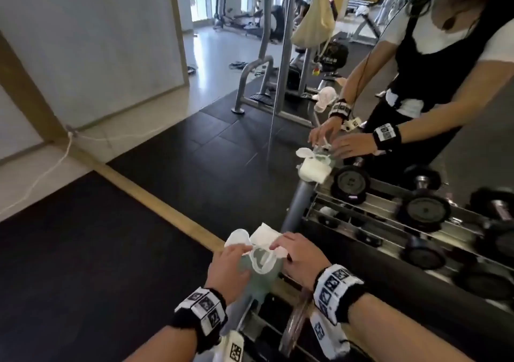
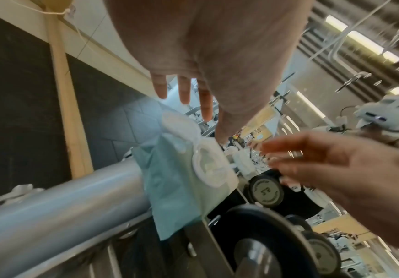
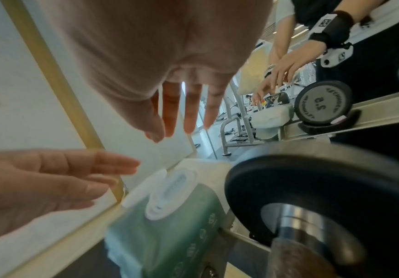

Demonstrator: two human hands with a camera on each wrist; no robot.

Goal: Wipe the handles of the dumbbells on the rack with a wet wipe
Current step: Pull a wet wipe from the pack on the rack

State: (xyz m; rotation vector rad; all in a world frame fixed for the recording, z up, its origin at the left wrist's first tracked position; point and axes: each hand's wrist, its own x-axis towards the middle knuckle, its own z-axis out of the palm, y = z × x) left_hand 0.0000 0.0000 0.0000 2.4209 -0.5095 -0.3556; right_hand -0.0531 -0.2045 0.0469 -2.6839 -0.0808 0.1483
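Observation:
A green pack of wet wipes lies on the end of the grey dumbbell rack, its round white lid flipped open. My left hand reaches over the lid side with straight fingers. My right hand hovers at the pack's white far end, fingers straight too. Neither hand holds anything. The left wrist view has the left hand above the pack. The right wrist view has the right hand above the pack, beside a black dumbbell with a chrome handle.
A wall mirror stands right behind the rack and repeats my hands, the pack and the dumbbells. A wooden floor strip borders black rubber mats. A cable machine frame shows further off.

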